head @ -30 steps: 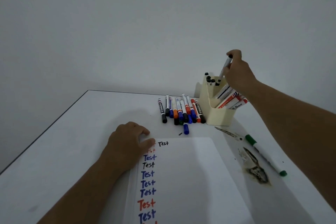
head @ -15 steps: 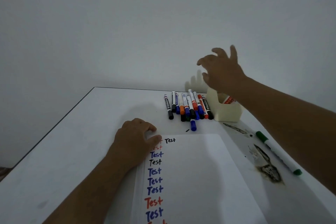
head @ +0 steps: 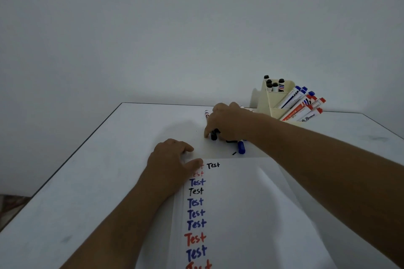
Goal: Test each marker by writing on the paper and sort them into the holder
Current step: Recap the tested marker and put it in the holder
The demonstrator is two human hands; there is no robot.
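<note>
The next untested marker is being picked from the row of markers [head: 220,135] lying on the white table [head: 98,159], just beyond the top edge of the paper [head: 240,214]. This step is best done by closing on a single barrel near its middle and lifting it straight up, so that its neighbours are not rolled; the loose blue marker [head: 241,147] at the near end could easily be knocked.

The right hand [head: 229,125] is laid palm-down over the row, its fingers curled down onto a black-capped marker [head: 214,135]; a firm grip is judged likely, but cannot be confirmed.

The left hand [head: 172,161] is pressed on the paper's top-left corner, fingers bent, thumb beside the written words, holding nothing.

The cream holder [head: 273,102], already well filled, stands behind the right hand.
</note>
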